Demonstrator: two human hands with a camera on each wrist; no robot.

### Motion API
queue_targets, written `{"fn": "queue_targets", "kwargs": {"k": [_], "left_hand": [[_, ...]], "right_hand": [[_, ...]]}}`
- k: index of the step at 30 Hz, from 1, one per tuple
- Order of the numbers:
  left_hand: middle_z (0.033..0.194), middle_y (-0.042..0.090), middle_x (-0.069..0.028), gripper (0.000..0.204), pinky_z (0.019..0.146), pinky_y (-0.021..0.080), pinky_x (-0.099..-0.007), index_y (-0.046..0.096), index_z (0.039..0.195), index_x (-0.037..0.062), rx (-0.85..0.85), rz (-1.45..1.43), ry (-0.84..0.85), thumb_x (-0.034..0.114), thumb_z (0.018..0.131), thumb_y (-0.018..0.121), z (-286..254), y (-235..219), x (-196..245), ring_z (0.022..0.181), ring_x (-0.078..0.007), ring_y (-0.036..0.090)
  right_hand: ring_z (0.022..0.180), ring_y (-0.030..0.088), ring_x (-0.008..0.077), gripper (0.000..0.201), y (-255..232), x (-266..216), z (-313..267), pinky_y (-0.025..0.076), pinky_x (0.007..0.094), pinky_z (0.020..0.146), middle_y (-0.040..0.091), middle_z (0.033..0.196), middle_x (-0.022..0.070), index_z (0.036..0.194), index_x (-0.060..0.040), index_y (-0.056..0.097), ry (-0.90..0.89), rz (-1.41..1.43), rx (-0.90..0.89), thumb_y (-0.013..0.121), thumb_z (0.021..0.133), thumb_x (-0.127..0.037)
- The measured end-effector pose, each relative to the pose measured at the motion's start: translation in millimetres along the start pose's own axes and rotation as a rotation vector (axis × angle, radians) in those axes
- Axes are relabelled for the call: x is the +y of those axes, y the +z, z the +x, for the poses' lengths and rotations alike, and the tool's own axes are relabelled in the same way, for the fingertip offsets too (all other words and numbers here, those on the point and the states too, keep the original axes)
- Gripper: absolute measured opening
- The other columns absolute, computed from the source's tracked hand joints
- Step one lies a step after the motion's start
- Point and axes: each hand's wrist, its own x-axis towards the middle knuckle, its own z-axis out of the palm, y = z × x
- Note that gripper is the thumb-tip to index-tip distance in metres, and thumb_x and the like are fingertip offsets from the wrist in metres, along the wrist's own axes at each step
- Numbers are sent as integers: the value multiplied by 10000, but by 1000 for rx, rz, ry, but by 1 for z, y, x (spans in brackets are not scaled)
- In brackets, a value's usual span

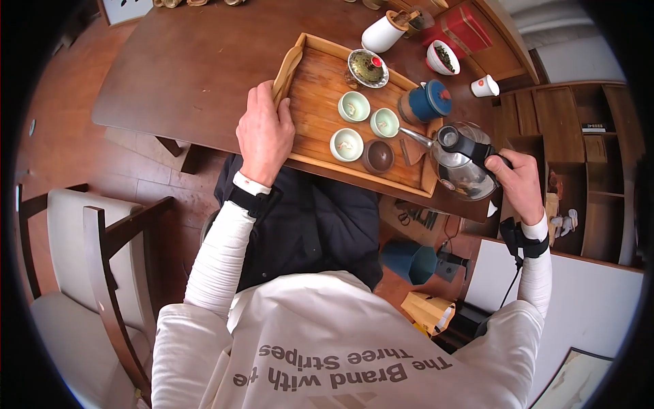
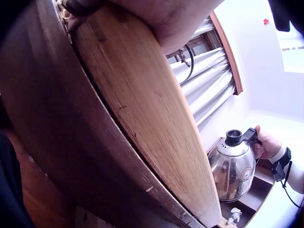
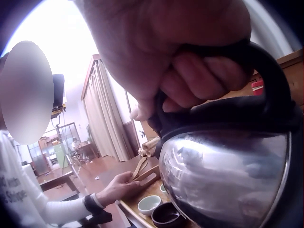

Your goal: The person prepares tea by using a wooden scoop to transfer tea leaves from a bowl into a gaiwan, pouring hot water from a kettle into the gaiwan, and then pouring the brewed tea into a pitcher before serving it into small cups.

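Observation:
My right hand (image 1: 519, 183) grips the black handle of a shiny kettle (image 3: 223, 175) at the tray's right end. Its thin metal spout (image 1: 417, 137) points left, the tip right at a pale green cup (image 1: 385, 123). My left hand (image 1: 266, 133) holds the left end of a wooden tray (image 1: 310, 88), thumb on the inner side. Two more pale green cups (image 1: 347, 144) stand on the tray beside a dark brown cup (image 1: 378, 157). Behind them are a lidded patterned bowl (image 1: 368, 68) with a red knob and a blue lidded pot (image 1: 434, 101).
The tray lies along the near edge of a dark wooden table (image 1: 184, 68). Beyond it stand a white canister (image 1: 383, 34), a bowl of dark leaves (image 1: 441, 58), a white paper cup (image 1: 484, 86) and a red box (image 1: 463, 31). A chair (image 1: 95, 238) is at left, a blue bin (image 1: 409, 261) below.

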Motion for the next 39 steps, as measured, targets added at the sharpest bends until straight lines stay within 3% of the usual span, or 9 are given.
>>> {"fn": "queue_targets", "kwargs": {"k": [11,14,21,25,26,30,34,39], "left_hand": [[1126,634,-195,305,783,550,-532,550,1233,55,-9,-24,-29,167,959,624,0,0,0,913,-451,674],[1123,634,-197,305,785,550,-532,550,1232,53,-15,-32,-39,166,958,625,-1,-1,1,915,-451,674],[1133,638,-195,300,790,540,-529,553,1223,60,-14,-56,-60,163,953,634,0,-2,2,941,-456,661],[1117,624,-200,306,784,552,-535,545,1224,45,-24,-46,-49,160,952,627,0,-2,1,918,-455,671],[1117,624,-200,306,784,552,-535,545,1224,45,-20,-48,-50,160,952,627,0,-3,1,918,-455,671],[1118,622,-200,306,774,554,-537,544,1221,43,-14,-57,-48,161,951,628,0,-2,0,911,-458,669],[1114,623,-198,309,773,553,-538,544,1221,43,6,-62,-32,160,949,632,-1,-2,0,908,-459,670],[1110,631,-195,308,779,553,-538,549,1220,49,0,-44,-40,162,948,636,0,-2,0,910,-458,674]], "right_hand": [[632,489,93,363,-19,-29,6,457,300,593,589,634,124,888,86,704,-75,-122,6,760,889,-273],[585,406,86,367,-25,-37,6,391,291,521,491,569,92,820,73,677,-159,-197,21,772,886,-275],[549,376,95,371,-34,-71,9,376,299,489,476,548,94,757,57,629,-358,-294,46,802,873,-249],[465,417,211,402,-21,-85,17,398,324,468,508,550,151,709,39,617,-517,-388,52,855,826,-263],[465,425,293,429,-17,-88,19,397,332,464,525,558,166,680,23,606,-526,-373,60,872,801,-291],[498,397,370,508,-5,-93,26,384,371,453,491,542,168,638,1,559,-650,-422,56,889,766,-362],[505,395,395,645,-1,-92,25,367,389,445,412,527,171,590,-25,456,-763,-515,49,878,701,-500],[480,431,372,656,3,-93,7,370,381,440,424,518,149,574,-39,455,-807,-560,17,867,679,-538]]}}
